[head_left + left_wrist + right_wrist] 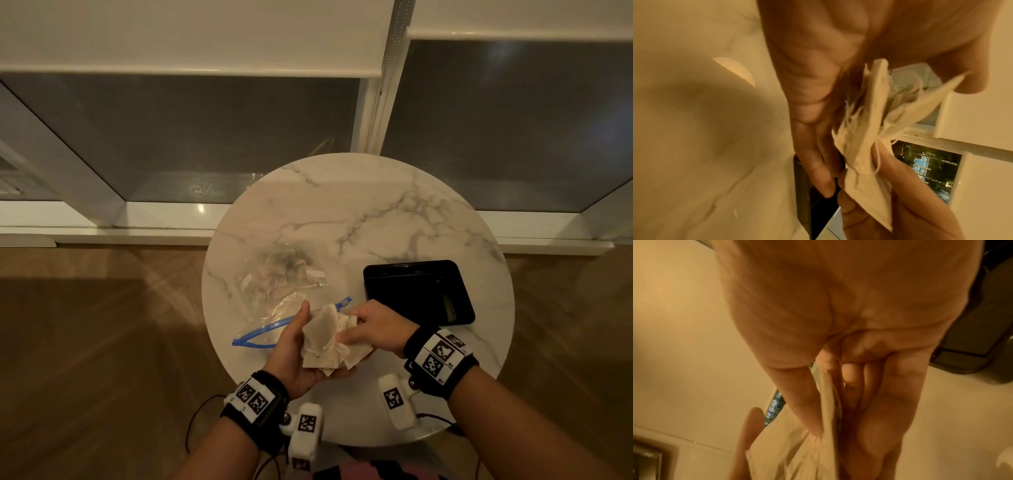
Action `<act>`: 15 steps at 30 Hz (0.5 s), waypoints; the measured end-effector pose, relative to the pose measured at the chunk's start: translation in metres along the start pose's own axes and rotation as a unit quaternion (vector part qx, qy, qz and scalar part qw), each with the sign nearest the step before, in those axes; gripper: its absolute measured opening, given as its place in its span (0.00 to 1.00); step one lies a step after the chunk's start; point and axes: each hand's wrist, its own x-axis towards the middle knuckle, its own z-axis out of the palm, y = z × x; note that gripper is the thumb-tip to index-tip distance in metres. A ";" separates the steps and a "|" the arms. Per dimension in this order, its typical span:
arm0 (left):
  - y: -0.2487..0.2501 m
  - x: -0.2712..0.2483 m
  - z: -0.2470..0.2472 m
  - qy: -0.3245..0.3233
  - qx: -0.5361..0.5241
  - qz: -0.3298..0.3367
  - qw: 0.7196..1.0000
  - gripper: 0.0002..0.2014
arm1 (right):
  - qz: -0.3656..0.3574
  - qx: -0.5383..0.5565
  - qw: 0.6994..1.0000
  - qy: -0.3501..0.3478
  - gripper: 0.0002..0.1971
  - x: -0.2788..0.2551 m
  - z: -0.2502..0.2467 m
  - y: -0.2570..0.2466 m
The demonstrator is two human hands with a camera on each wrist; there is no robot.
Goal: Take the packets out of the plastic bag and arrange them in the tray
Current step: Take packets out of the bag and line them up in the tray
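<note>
A bunch of pale paper packets (325, 339) with thin strings sits between both hands above the near part of the round marble table (376, 212). My left hand (294, 346) cups the packets (863, 141) from below with its thumb up along their left side. My right hand (370, 329) pinches the packets (824, 402) from the right, thumb on top. The clear plastic bag (284, 281) with a blue zip strip (260, 334) lies crumpled on the table beyond my left hand. The black tray (418, 291) lies to the right, just beyond my right hand.
The table stands against a low white window ledge (137, 219) with dark glass behind. Wooden floor (85, 342) surrounds the table. Bare marble lies at the far half of the table.
</note>
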 end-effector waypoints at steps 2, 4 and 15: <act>-0.002 0.004 0.006 -0.007 -0.017 0.018 1.000 0.36 | -0.008 -0.021 1.000 0.018 0.04 -0.003 -0.005 0.000; -0.006 0.008 0.008 -0.002 0.013 0.055 0.998 0.28 | -0.012 -0.023 0.999 0.025 0.08 -0.006 -0.008 0.002; -0.011 0.024 0.022 0.081 0.140 0.171 0.972 0.16 | -0.021 0.076 0.997 0.026 0.18 -0.015 -0.032 0.015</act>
